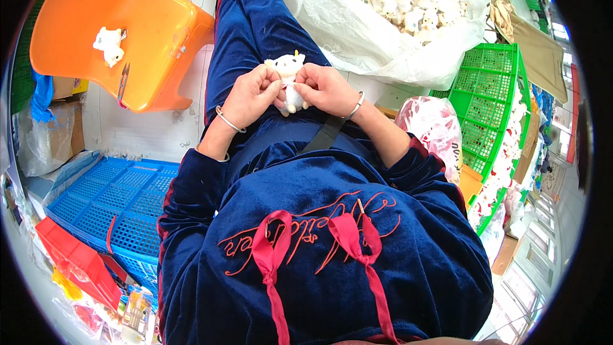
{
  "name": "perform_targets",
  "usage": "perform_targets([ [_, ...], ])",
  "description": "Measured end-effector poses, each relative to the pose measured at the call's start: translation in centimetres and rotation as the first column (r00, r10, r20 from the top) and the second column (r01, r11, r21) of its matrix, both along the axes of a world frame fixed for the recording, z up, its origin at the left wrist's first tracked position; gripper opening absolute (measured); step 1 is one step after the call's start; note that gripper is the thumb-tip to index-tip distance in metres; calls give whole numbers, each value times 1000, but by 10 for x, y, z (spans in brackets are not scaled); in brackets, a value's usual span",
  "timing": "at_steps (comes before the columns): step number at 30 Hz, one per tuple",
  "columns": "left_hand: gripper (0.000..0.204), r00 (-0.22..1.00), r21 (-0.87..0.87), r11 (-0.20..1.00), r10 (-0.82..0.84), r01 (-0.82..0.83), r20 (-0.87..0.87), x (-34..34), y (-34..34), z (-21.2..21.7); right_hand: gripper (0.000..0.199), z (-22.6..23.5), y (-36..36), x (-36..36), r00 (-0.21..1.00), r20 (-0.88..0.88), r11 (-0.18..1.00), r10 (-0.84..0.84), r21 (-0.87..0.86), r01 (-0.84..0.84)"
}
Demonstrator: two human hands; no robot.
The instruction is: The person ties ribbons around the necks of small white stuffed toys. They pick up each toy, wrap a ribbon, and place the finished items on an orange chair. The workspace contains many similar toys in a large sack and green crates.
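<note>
Head view, one moment. Landmark for all places: the small white plush toy (288, 80), held over the lap on the dark blue trousers.

Grip: left hand (252, 96) closes on the toy's left flank, fingers curled, thumb pressed onto the body. Right hand (325, 89) closes on its right flank, fingertips pinched at the toy's middle. Whether a needle or thread sits in that pinch: cannot tell, too small. A bangle shows on each wrist.

Around the toy:
- Up and left of it, an orange plastic chair (121, 32); on the seat another white plush toy (108, 45) and, just below that one, small thread snips (123, 80), lying loose.
- Up and right of it, a big clear plastic bag (389, 19) full of many like plush pieces.
- Right of it, a green plastic crate (491, 102) with more white toys along its far side.
- Down and left of it, a blue plastic crate (121, 204).

Progress, as judgement: one piece in hand, being worked at its midsection; one piece set off on the chair, possibly finished; the bag looks far from emptied, so the bulk of the lot seems left
</note>
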State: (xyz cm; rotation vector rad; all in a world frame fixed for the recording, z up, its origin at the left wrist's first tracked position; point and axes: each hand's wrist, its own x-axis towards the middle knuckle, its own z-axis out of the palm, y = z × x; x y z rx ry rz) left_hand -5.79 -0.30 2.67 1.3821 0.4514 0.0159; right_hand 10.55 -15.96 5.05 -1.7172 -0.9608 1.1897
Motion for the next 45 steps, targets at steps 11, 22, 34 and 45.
perform_targets([
  [11, 14, 999, -190, 982, -15, 5, -50, -4, 5, -1, 10, 12, 1, 3, 996, -7, 995, 91, -43, -91],
  [22, 18, 993, -370, 927, -92, 61, -67, -5, 3, 3, 29, 3, 3, 13, 979, 151, 989, -138, -25, 143],
  [34, 22, 992, -335, 942, -25, -18, -126, -11, 0, 13, 51, 0, 4, 4, 959, -275, 995, -60, 56, 78],
  [45, 33, 965, -85, 995, -70, 50, -252, -10, -3, 20, 58, -4, 1, -6, 992, -104, 974, -74, 206, 94],
])
